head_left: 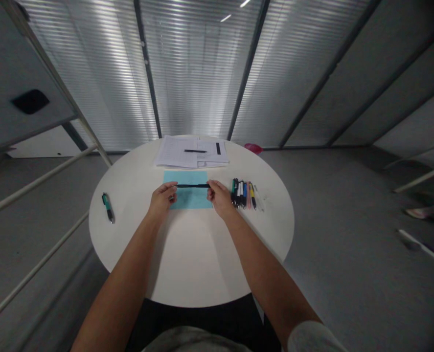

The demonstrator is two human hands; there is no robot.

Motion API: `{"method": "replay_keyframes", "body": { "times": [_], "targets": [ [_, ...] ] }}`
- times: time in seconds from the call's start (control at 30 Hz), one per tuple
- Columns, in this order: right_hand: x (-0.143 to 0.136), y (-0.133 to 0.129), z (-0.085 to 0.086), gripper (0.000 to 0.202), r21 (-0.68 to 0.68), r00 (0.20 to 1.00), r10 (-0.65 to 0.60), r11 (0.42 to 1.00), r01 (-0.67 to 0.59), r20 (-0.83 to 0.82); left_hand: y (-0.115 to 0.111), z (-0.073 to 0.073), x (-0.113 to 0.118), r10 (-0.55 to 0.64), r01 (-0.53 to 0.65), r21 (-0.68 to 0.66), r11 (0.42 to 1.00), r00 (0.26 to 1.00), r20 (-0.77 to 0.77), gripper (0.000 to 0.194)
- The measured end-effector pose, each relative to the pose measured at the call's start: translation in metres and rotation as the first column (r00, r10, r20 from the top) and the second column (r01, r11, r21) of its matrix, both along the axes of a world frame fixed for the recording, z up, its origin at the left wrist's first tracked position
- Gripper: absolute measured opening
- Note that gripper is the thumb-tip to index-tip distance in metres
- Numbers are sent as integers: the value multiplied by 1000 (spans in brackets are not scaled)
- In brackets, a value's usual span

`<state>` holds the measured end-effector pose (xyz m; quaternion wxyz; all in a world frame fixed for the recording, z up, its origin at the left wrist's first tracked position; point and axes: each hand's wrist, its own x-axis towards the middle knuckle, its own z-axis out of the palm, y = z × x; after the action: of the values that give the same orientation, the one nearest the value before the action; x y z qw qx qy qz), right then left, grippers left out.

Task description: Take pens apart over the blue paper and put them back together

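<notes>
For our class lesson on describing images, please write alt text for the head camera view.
Two bare hands, left and right, hold a dark pen level above a blue sheet on a round white table, with a row of pens to the right.

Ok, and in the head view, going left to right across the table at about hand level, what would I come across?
Green pen → left hand → dark pen held between the hands → right hand → blue pen → pink pen → yellow pen.
</notes>
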<state>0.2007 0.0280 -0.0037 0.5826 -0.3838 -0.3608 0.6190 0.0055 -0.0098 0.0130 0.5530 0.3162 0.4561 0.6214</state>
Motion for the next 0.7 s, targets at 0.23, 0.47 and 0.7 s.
{"method": "replay_keyframes", "body": {
  "times": [0.23,0.47,0.7],
  "targets": [
    [1,0,-1,29,14,1000,19,1000,-19,17,2,-2,0,22,-22,3,1000,1000,-4,38],
    [2,-1,2,28,-15,1000,24,1000,-24,6,3,-3,0,58,-59,-25,998,998,-36,44],
    [2,0,-2,27,40,1000,12,999,-13,24,3,-5,1,66,-68,-17,998,994,-85,44]
  ]
}}
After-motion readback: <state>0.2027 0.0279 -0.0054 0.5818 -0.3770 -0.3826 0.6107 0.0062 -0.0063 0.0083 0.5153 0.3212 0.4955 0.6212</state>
